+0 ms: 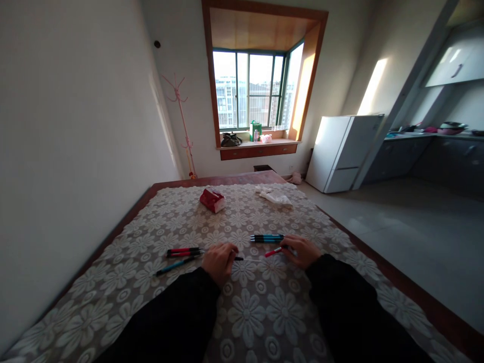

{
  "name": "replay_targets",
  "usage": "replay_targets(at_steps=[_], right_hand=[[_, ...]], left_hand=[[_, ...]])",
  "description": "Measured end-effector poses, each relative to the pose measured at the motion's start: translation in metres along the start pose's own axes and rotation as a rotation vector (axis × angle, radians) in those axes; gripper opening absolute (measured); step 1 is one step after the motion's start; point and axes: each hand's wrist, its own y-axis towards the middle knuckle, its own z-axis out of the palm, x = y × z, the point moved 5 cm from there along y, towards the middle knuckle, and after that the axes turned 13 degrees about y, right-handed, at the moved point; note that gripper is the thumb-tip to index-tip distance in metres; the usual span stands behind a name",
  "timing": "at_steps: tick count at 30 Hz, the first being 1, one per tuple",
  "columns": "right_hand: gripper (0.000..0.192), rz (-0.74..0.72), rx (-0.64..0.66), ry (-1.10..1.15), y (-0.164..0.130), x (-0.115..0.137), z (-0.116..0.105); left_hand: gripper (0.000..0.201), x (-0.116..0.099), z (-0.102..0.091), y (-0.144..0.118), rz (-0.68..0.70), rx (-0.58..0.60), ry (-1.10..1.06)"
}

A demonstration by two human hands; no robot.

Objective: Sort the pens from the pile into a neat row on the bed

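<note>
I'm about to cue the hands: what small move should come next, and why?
I'd probably have the right hand tilt its red pen part into line with the thin pale rod: the rod runs rightward from the dark piece in the left hand, while the red part slants.

Dim indoors, white glare from green-framed glass window (260,73) beyond far edge of reddish-brown wooden table (242,179), near corners stretched wide.
</note>
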Motion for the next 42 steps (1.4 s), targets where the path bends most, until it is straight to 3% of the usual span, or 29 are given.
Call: replay_targets(at_steps=[4, 12, 16, 21, 24, 29, 32, 37, 42], right_hand=[[0.015, 0.023, -0.042, -0.003, -0.002, -0.002, -0.010], [0.014, -0.098, -0.013, 0.107, 0.001, 0.027, 0.008], [0.012, -0.106, -0.032, 0.131, 0.000, 0.029, 0.007], [0.010, -0.136, -0.092, 0.135, 0.000, 0.030, 0.000], [0.010, -0.152, -0.101, 0.138, 0.000, 0.033, 0.000], [0.013, -0.133, -0.108, 0.107, 0.002, 0.029, 0.005], [0.014, -0.135, -0.083, 0.087, 0.002, 0.026, 0.007], [0.014, -0.157, -0.087, 0.028, 0.001, 0.025, 0.006], [0.012, -0.201, -0.117, 0.031, 0.003, 0.049, 0.012]], left_hand=[[0.015, 0.000, -0.005, -0.002, 0.015, -0.074, -0.022], [0.019, 0.000, -0.022, -0.007, 0.054, -0.313, -0.140], [0.018, 0.005, -0.027, -0.010, -0.012, -0.440, -0.152], [0.016, 0.011, -0.028, -0.012, -0.094, -0.506, -0.155], [0.017, 0.009, -0.024, -0.009, -0.065, -0.437, -0.141], [0.014, 0.008, -0.005, 0.000, -0.070, -0.136, -0.106], [0.012, 0.009, 0.003, 0.004, -0.081, -0.017, -0.063], [0.017, 0.002, -0.002, 0.004, -0.009, -0.019, -0.039], [0.019, -0.011, -0.012, 0.001, 0.132, 0.016, -0.089]])
